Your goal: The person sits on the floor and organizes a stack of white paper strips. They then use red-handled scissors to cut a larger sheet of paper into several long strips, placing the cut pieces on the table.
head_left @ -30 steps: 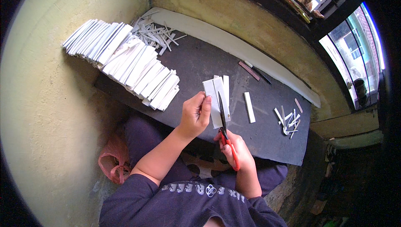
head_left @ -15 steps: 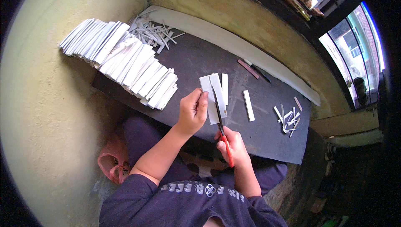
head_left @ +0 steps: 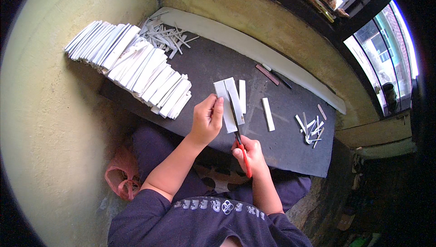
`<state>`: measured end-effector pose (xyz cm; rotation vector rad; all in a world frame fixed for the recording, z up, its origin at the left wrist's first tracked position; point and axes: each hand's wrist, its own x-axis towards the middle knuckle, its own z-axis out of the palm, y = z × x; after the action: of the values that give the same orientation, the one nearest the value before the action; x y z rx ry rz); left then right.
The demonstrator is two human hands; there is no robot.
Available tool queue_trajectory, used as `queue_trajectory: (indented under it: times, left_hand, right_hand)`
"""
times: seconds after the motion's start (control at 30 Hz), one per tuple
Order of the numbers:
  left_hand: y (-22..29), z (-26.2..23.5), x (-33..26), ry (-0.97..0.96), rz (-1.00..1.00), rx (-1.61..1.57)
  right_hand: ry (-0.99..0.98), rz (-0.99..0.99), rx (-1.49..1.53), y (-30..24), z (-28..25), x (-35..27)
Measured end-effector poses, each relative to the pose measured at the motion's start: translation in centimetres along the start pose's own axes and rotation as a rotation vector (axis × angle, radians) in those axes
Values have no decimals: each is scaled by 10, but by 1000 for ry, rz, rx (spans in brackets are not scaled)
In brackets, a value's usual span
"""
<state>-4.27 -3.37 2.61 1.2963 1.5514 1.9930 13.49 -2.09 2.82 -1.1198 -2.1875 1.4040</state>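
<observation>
My left hand pinches a white card-like piece between thumb and fingers, holding it up over the dark board. My right hand grips a pair of scissors with red handles and dark blades. Those blades lie along the white piece, pointing away from me, and a lengthwise slit divides its far part. A small brownish spot marks the piece's near right corner. Just right of it, a narrow white strip rests on the board, and farther right lies another white strip.
A long stack of white strips lines the board's left side, with thin offcuts behind it. More offcuts lie right on the dark board. A brownish strip and a dark pen-like tool lie near the back wall.
The whole view has shifted slightly. Both hands keep their hold, and the scissors stay at nearly the same place in the white piece.
</observation>
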Motion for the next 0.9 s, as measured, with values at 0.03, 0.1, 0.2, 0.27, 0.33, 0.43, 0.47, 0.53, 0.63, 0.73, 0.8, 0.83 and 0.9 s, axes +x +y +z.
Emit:
queue_trajectory:
  times: [0.03,0.1,0.2,0.27,0.33,0.43,0.47,0.53,0.63,0.73,0.8,0.83,0.9]
  left_hand:
    - [0,-1,0,-5,-1,2]
    - [0,-1,1,-14,-3,3]
    - [1,-2,1,-23,-5,-7]
    - [0,-2,2,-29,-3,-17]
    - [0,-3,3,-43,-10,-20]
    - [0,-6,4,-67,-20,-14]
    - [1,-7,5,-76,-23,-10]
    - [-1,-8,5,-75,-15,-3]
    - [1,-8,6,-79,-19,-9]
    - [1,-10,6,-100,-49,-29]
    - [-1,-11,7,-105,-53,-53]
    - [-4,-12,9,-100,-45,-69]
    - [-6,-16,10,-87,-56,-96]
  right_hand:
    - [5,-5,13,1,1,0]
    - [14,-16,38,6,2,1]
    - [18,-29,51,10,3,1]
    - [12,-19,56,11,2,2]
    - [11,-5,65,11,2,2]
    - [16,9,76,10,3,2]
    - [16,6,77,9,3,2]
    - [17,7,80,8,2,3]
    - [22,17,75,7,2,3]
    - [33,13,46,6,3,4]
    - [46,-8,29,7,3,4]
    - [42,-13,3,5,3,5]
    - [33,-24,-48,2,2,5]
